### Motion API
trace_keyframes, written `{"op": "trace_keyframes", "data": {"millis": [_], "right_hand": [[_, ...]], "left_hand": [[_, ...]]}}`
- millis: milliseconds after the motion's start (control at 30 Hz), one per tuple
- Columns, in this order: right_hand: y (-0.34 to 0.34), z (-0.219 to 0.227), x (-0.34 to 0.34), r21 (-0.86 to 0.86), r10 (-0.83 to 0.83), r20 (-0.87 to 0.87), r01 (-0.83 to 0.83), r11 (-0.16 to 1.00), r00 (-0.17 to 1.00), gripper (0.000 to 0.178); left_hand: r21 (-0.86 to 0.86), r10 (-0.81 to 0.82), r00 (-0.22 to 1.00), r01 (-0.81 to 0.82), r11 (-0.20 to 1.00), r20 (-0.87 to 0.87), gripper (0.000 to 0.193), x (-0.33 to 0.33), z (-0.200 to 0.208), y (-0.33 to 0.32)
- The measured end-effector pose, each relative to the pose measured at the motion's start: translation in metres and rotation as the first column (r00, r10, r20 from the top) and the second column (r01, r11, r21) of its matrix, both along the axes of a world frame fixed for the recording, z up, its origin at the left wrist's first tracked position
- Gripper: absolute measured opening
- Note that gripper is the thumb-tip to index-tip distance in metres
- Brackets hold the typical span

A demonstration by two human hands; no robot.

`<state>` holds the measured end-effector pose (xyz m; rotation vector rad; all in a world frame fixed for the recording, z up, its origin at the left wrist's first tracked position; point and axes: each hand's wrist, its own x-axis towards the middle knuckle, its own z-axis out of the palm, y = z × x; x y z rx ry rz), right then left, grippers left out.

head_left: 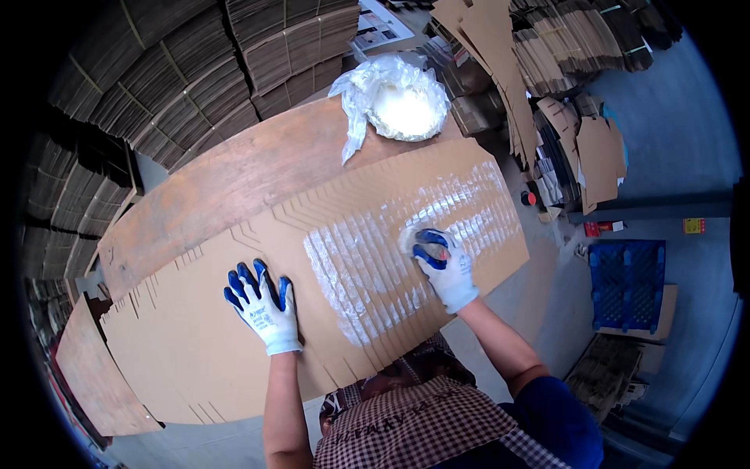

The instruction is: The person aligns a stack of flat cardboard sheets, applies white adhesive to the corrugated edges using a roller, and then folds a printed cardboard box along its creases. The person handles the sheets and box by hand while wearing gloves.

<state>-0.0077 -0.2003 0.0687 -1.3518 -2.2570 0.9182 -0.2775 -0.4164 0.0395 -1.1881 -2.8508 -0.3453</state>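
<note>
Curling its fingers around a pale, rounded applicator, the gloved right hand presses it to the streaked cardboard sheets; the applicator's exact kind is unclear. The gloved left hand, wide open with blue-coated fingers spread, rests on bare cardboard, holding nothing. White paste ridges the overlapping sheets around the right hand. Beneath lies a wooden tabletop, bearing a plastic-lined bowl beyond the sheets.

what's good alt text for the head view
A gloved right hand holds a pale object against white-streaked, overlapping cardboard sheets, where the gloved left hand rests. Beyond, a plastic-lined container of white material sits on a wooden table.
</note>
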Motion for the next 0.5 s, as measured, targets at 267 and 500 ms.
{"op": "trace_keyframes", "data": {"millis": [267, 500], "right_hand": [[0.031, 0.001, -0.020, 0.116, -0.268, -0.095, 0.278, 0.954, 0.959, 0.041], [-0.013, -0.003, -0.118, 0.008, -0.078, -0.279, 0.084, 0.996, 0.957, 0.037]], "left_hand": [[-0.002, 0.008, 1.000, -0.008, 1.000, -0.018, 0.062, -0.002, -0.001, -0.003], [0.043, -0.011, 1.000, 0.011, 0.999, 0.002, 0.059, -0.002, 0.001, 0.000]]}}
